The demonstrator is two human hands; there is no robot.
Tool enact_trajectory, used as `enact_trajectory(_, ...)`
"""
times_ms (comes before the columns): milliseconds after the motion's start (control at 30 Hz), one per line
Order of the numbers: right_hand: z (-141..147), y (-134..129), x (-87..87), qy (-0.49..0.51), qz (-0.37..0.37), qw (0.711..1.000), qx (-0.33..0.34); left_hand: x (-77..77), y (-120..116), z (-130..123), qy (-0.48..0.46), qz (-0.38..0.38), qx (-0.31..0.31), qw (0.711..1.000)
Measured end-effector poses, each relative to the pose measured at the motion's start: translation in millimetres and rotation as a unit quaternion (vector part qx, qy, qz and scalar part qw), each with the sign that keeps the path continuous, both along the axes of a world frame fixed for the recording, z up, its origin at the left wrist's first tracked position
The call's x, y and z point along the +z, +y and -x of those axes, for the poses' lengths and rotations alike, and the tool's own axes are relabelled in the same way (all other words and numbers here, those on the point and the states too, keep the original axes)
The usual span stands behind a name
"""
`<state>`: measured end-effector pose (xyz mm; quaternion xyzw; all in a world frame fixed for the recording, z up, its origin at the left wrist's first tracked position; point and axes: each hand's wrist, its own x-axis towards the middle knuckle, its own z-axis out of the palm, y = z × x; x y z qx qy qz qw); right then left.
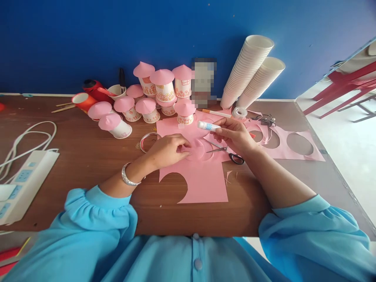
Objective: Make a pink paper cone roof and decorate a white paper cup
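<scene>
My R hand has the glue stick pinched b/w thumb & fingers, closed snug on its back end, white end pointing toward my other hand. Can't tell if the cap's on; if it's off, a dip of the wrist could smear the pink sheet lying below both hands. My L hand is curled, thumb & fingertips nearly together, right by the round pink piece; can't tell if they've got hold of it or just rest there. If it's only a light touch, the piece could slide or buckle under pressure, b/c it's thin paper on loose paper.

Main worry: the scissors, just nearer me than my R fingertips, blades apart, tips aimed toward my L fingers. A careless reach across could nick me, or snag & tear the paper. Pink on pink also makes edges hard to spot, so glue could prob. land on the wrong layer.

Beyond my L fingertips stands a pink-roofed cup, w/ more like it further L; a knuckle pushed fwd could tip it. The tape roll sits just beyond my L wrist, so a forearm swing might shove it. Tall cup stacks stand well past my R hand; a hard table bump could topple 'em.
</scene>
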<state>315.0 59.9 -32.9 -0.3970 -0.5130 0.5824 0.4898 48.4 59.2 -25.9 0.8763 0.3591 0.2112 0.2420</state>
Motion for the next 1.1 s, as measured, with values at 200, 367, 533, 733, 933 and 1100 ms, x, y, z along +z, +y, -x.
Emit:
enact_trajectory(200, -16, 9, 2.0, 0.118, -0.027, 0.986, -0.119, 31.4, 3, 16, 0.065, -0.072, 0.057, 0.994)
enact_trajectory(367, -22, 14, -0.2, 0.133, -0.017, 0.983, -0.125, 35.2, 28, 30, 0.112, -0.118, 0.121, 0.979)
enact_trajectory(533, -11, 12, -8.9, 0.117, -0.016, 0.989, -0.088, 6.9, 55, 14, 0.171, -0.136, 0.118, 0.969)
enact_trajectory(733, 0, 4, -11.6, 0.068, 0.017, 0.996, -0.053, -18.5, 64, -4, 0.129, -0.111, 0.132, 0.977)
enact_trajectory(933, 1, 4, -17.1, 0.021, -0.010, 1.000, -0.020, 0.8, 44, -7, -0.090, 0.019, 0.109, 0.990)
enact_trajectory(1100, 1, 3, -19.4, -0.022, -0.035, 0.999, -0.010, 12.3, 33, -13, -0.125, 0.055, 0.114, 0.984)
